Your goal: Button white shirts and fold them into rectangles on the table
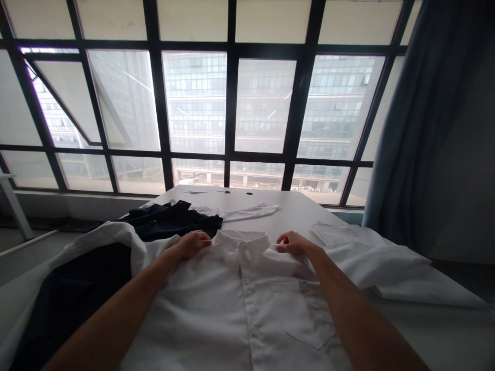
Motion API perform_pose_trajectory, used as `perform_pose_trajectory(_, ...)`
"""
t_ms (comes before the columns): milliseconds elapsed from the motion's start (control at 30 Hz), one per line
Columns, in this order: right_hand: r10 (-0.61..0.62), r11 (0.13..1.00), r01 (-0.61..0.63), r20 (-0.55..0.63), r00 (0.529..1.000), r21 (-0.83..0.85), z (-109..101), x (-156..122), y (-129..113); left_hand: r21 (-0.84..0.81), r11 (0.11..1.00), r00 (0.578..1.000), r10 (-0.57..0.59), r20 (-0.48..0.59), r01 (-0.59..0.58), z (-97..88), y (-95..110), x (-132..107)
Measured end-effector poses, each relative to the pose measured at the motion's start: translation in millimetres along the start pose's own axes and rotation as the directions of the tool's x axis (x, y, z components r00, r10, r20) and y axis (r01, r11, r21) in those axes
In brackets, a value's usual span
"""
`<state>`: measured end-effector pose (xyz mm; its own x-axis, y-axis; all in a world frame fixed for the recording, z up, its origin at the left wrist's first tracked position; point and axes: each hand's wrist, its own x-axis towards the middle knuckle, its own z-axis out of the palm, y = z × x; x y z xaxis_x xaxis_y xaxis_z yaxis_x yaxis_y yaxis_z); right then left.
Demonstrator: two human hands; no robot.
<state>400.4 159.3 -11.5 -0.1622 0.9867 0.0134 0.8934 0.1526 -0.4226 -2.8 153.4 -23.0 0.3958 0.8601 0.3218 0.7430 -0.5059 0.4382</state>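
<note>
A white button-up shirt [216,304] lies front side up on the table, its collar [242,242] at the far end and a chest pocket on the right half. My left hand [195,243] is closed on the shoulder just left of the collar. On the other side, my right hand [293,243] has its fingers curled onto the opposite shoulder, pinching the fabric. The left sleeve [119,234] spreads out past my left forearm; the other sleeve reaches to the right. The shirt's lower hem is out of view.
Dark navy garments lie crumpled behind my left hand [170,219] and under the left sleeve [85,288]. More white fabric [247,212] rests farther back on the white table [286,203]. Black-framed windows [230,103] stand beyond, with a blue-grey curtain [410,129] at right.
</note>
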Motion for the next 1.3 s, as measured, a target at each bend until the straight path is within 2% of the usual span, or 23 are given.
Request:
perform_pose_trajectory(100,0.042,0.996,-0.042,0.003,0.999,-0.076,-5,-1,2,0.008,1.0,0.995,-0.014,0.095,0.014,-1.3,0,0)
perform_pose_trajectory(233,0.053,0.983,-0.079,-0.154,0.987,-0.164,-21,-2,4,0.076,0.996,0.996,-0.058,0.069,0.053,-12.4,-6,4)
perform_pose_trajectory(367,0.003,0.983,-0.043,-0.221,0.975,-0.179,-42,-5,6,0.157,0.985,0.994,-0.087,0.063,0.076,-31.3,-11,15)
perform_pose_trajectory(533,-0.064,0.982,0.01,-0.288,0.955,-0.187,-76,-5,-1,0.202,0.974,0.987,-0.124,0.102,0.102,-61.7,0,40)
perform_pose_trajectory(600,-0.064,0.973,-0.015,-0.332,0.941,-0.23,-90,0,-9,0.283,0.953,0.991,-0.124,0.05,0.105,-73.7,8,55)
perform_pose_trajectory(700,0.003,0.94,-0.161,-0.465,0.886,-0.301,-101,15,-26,0.396,0.898,0.98,-0.15,-0.129,0.19,-83.4,23,82)
perform_pose_trajectory(767,0.054,0.907,-0.278,-0.566,0.823,-0.317,-97,26,-40,0.472,0.839,0.954,-0.167,-0.248,0.27,-80.5,34,98)
perform_pose_trajectory(833,0.085,0.883,-0.339,-0.601,0.795,-0.324,-82,32,-55,0.543,0.783,0.949,-0.197,-0.245,0.303,-69.4,44,105)
perform_pose_trajectory(867,0.089,0.88,-0.34,-0.59,0.803,-0.33,-71,32,-63,0.566,0.772,0.956,-0.212,-0.2,0.29,-61.4,48,104)
perform_pose_trajectory(933,0.072,0.888,-0.282,-0.495,0.866,-0.363,-44,24,-77,0.571,0.792,0.974,-0.215,-0.072,0.217,-42.3,53,92)
perform_pose_trajectory(967,0.051,0.896,-0.227,-0.419,0.907,-0.382,-29,15,-83,0.558,0.813,0.981,-0.196,-0.005,0.166,-32.4,53,82)
perform_pose_trajectory(1000,0.03,0.904,-0.152,-0.294,0.955,-0.399,-14,5,-88,0.54,0.834,0.984,-0.171,0.057,0.113,-23.0,53,70)
perform_pose_trajectory(1067,0.032,0.922,-0.063,-0.086,0.996,-0.382,12,-21,-92,0.5,0.866,0.979,-0.124,0.161,0.027,-7.4,48,40)
perform_pose_trajectory(1100,0.055,0.931,-0.05,0.005,0.998,-0.361,22,-34,-92,0.48,0.877,0.973,-0.109,0.203,-0.002,-2.0,43,25)
perform_pose_trajectory(1167,0.104,0.943,-0.062,0.112,0.988,-0.326,34,-59,-87,0.45,0.893,0.957,-0.107,0.27,-0.026,3.7,33,-4)
perform_pose_trajectory(1300,0.169,0.929,-0.113,0.131,0.977,-0.353,34,-93,-62,0.444,0.896,0.94,-0.141,0.309,-0.012,-4.0,12,-42)
